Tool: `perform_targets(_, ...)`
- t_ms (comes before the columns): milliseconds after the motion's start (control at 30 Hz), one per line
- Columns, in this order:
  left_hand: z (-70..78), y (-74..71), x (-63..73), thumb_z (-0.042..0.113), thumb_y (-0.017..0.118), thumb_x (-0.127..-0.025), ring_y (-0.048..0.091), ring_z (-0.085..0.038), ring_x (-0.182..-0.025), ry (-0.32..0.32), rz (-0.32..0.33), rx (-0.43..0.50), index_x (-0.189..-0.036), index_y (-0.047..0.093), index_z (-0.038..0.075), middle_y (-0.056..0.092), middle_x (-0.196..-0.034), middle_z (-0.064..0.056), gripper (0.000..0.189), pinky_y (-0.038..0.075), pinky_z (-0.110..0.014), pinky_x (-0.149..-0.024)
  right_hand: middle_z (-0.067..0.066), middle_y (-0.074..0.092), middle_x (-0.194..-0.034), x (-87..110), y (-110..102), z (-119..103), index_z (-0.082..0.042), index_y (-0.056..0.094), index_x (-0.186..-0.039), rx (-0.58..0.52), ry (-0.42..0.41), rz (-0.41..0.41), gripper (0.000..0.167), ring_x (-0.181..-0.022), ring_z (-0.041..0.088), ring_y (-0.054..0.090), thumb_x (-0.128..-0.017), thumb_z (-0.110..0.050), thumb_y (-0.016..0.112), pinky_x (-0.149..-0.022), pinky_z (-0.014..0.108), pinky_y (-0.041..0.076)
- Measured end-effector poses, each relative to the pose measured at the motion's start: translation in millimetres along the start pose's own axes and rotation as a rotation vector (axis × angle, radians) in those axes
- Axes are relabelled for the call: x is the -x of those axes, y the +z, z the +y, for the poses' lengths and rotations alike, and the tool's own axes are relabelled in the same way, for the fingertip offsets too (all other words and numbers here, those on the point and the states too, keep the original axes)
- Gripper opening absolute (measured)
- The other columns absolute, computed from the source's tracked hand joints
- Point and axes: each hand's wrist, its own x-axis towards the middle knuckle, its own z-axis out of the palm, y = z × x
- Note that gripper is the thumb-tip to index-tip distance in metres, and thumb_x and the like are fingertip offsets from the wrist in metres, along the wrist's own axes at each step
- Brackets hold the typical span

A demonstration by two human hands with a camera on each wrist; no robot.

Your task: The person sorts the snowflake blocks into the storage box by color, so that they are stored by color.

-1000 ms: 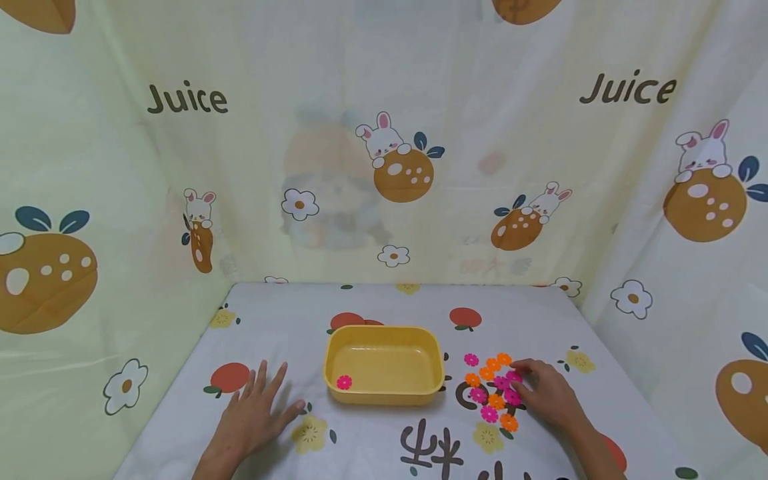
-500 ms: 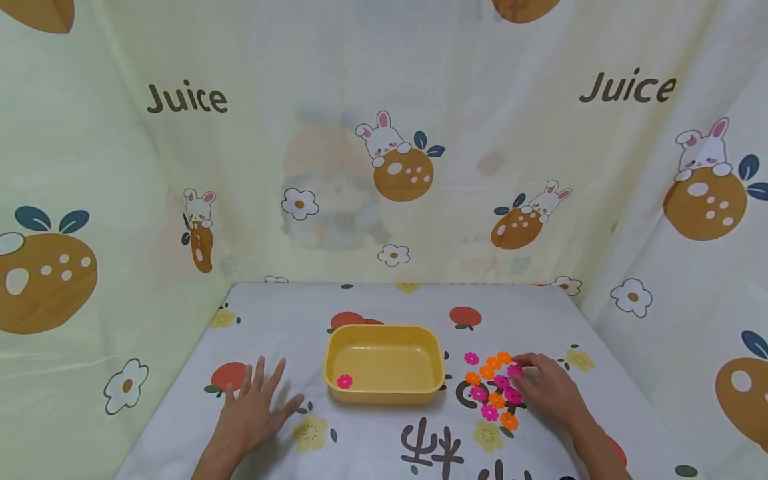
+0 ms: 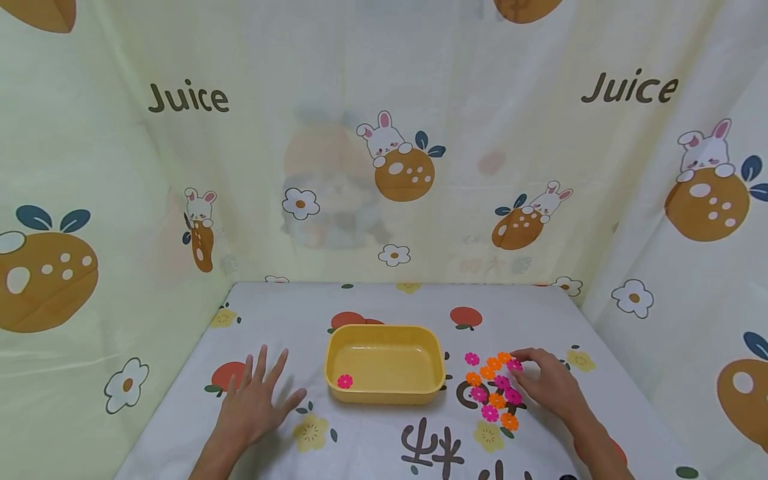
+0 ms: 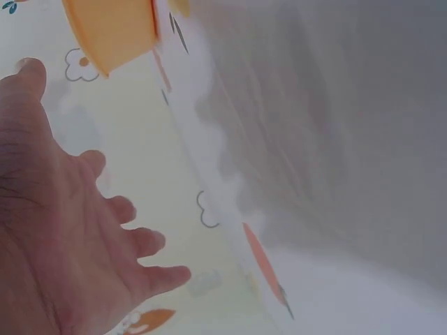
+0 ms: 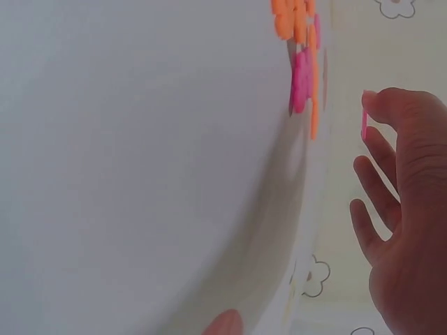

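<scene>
Right hand [image 3: 552,383] pinches a pink flower piece [image 3: 515,365] at the edge of a loose cluster

The right hand grips the pink flower piece between thumb and index finger; the right wrist view shows it edge-on at the fingertips, the other fingers loosely bent. It is held at the far right of a scatter of small flower pieces on the white printed tablecloth [image 3: 282,313]. In the head view, six orange flower pieces [image 3: 509,421] and five other pink flower pieces [image 3: 490,413] make up that scatter, several touching or overlapping.

To the left of the scatter stands a yellow rectangular tray [image 3: 384,399], with a single pink flower [image 3: 345,381] in its near left corner.

The left hand [image 3: 249,407] is open and holds nothing, palm down and fingers spread, left of the tray and well apart from the scatter. A printed red fruit [image 3: 228,375] shows just beyond its fingers.

Behind the table hangs a pale yellow curtain [image 3: 252,153] printed with rabbits, brown-orange fruit, white flowers and the word "Juice".
</scene>
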Motion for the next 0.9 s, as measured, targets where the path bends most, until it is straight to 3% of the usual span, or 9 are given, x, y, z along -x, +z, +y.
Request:
perform_targets(200, 2.6, -2.0, -5.0, 0.081, 0.056, -0.095, 0.010, -0.058, -0.161, 0.009, 0.014, -0.016, -0.173, 0.022, 0.028, 0.005, -0.179, -0.023, 0.101, 0.015, -0.081, -0.122, 0.017, 0.075, -0.119, -1.3, -2, -2, -0.004, 0.074, -0.125, -0.003, -0.076, 0.041, 0.037, -0.117, 0.043, 0.067, -0.092, -0.015, 0.087, -0.102, 0.068, 0.054)
perform_targets(667, 3.8, -7.9, -8.1, 0.078, 0.060, -0.094, -0.002, -0.058, -0.161, 0.032, 0.036, -0.040, -0.173, 0.022, 0.023, -0.001, -0.179, -0.023, 0.103, 0.006, -0.083, -0.122, 0.016, 0.077, -0.117, -6.1, -2, -14, -0.005, 0.075, -0.123, 0.000, -0.147, 0.093, 0.038, -0.114, 0.041, 0.069, -0.088, -0.009, 0.089, -0.100, 0.065, 0.057)
perform_targets(900, 4.3, -8.7, -9.3, 0.078, 0.060, -0.094, 0.000, -0.059, -0.161, 0.051, 0.049, -0.039, -0.173, 0.023, 0.021, 0.001, -0.179, -0.025, 0.105, 0.005, -0.084, -0.121, 0.016, 0.077, -0.116, -6.8, -1, -18, -0.005, 0.075, -0.121, 0.006, -0.174, 0.113, 0.037, -0.114, 0.041, 0.069, -0.087, -0.009, 0.089, -0.100, 0.066, 0.056)
